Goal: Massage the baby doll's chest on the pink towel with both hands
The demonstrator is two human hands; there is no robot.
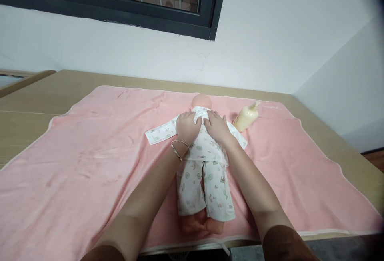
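Note:
A baby doll (pixel 207 149) in a white printed top and trousers lies with its head toward the wall and its bare feet toward me. My left hand (pixel 187 127) rests flat on the left side of its upper body, fingers stretched out. On the right side of the upper body lies my right hand (pixel 218 126), also flat with fingers apart. The thumbs nearly meet over the middle. One sleeve (pixel 162 133) spreads out to the left; the other, partly hidden, reaches right. A bracelet (pixel 180 151) circles my left wrist.
Beneath the doll a pink blanket (pixel 90 165) with a pale edge covers much of the wooden table (pixel 81 79). A cream pump bottle (pixel 246 117) lies on its side just right of the doll. Behind stand a white wall (pixel 255 53) and a dark-framed window (pixel 126 15).

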